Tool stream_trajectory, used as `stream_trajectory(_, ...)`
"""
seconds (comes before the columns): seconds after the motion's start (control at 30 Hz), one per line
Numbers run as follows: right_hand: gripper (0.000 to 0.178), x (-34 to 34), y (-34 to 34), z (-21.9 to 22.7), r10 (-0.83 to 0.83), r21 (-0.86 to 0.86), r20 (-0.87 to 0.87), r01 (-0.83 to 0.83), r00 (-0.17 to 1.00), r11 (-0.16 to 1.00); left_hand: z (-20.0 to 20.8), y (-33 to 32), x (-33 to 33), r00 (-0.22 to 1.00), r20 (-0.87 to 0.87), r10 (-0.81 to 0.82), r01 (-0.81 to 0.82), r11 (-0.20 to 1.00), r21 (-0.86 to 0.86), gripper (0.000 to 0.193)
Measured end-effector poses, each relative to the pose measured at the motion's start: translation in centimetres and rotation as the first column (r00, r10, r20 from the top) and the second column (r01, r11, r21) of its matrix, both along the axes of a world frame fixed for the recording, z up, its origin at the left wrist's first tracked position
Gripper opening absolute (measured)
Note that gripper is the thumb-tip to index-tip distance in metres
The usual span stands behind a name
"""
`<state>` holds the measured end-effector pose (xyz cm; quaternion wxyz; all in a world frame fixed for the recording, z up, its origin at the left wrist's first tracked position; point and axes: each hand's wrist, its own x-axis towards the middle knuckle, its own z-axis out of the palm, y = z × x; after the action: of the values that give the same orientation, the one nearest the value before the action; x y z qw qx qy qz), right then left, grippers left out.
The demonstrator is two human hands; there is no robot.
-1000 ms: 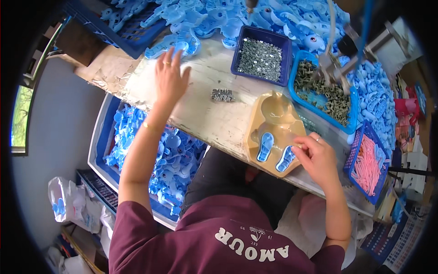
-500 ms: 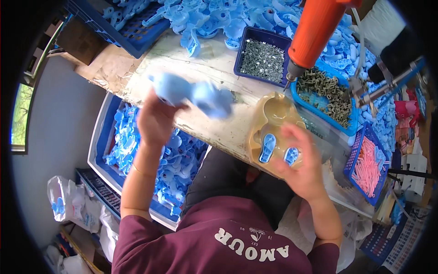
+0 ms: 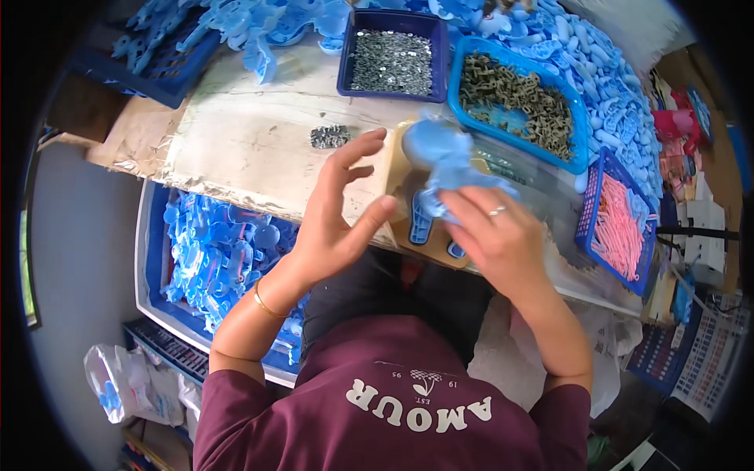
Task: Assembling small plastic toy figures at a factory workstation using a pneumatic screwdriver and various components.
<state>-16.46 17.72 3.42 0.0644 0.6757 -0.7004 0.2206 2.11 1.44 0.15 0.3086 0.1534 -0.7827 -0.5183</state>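
My right hand (image 3: 491, 235) grips a light blue plastic part (image 3: 446, 157) and holds it over the tan wooden jig (image 3: 402, 161) at the table's front edge. Two small blue pieces (image 3: 420, 220) lie in the jig beside the fingers. My left hand (image 3: 338, 216) hovers just left of the jig with its fingers spread and nothing in it. A small heap of grey screws (image 3: 330, 136) lies on the worktop beyond the left hand.
A dark blue tray of silver screws (image 3: 393, 59), a blue tub of dark metal clips (image 3: 514, 94) and a blue basket of pink pieces (image 3: 616, 224) stand along the back and right. Blue plastic parts are heaped at the back (image 3: 259, 23) and in a crate (image 3: 216, 251) below left.
My left hand brought blue parts from the far left heap toward the jig and now is empty. My right hand has taken hold of a blue part over the jig.
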Motion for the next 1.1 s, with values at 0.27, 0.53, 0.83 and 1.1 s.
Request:
stream_trajectory(0.27,0.060,-1.0,1.1,1.5,-0.020,0.109,0.075,0.012,0.997,0.994,0.1,0.5,-1.6,0.989,0.134,-0.060,0.108,0.915,-0.389,0.069)
stream_trajectory(0.53,0.060,-2.4,3.0,-0.4,-0.151,0.182,0.278,0.102,0.949,0.978,-0.4,1.6,-4.3,0.957,0.275,-0.094,0.234,0.808,-0.541,0.072)
stream_trajectory(0.83,0.058,-2.3,3.0,-0.3,-0.146,0.172,0.237,0.107,0.961,0.979,-0.7,2.0,-5.2,0.947,0.309,-0.082,0.264,0.745,-0.612,0.061)
stream_trajectory(1.1,0.060,-2.2,2.8,-0.2,-0.149,0.206,0.212,0.105,0.966,0.973,-0.7,2.2,-5.4,0.943,0.325,-0.075,0.271,0.739,-0.616,0.061)
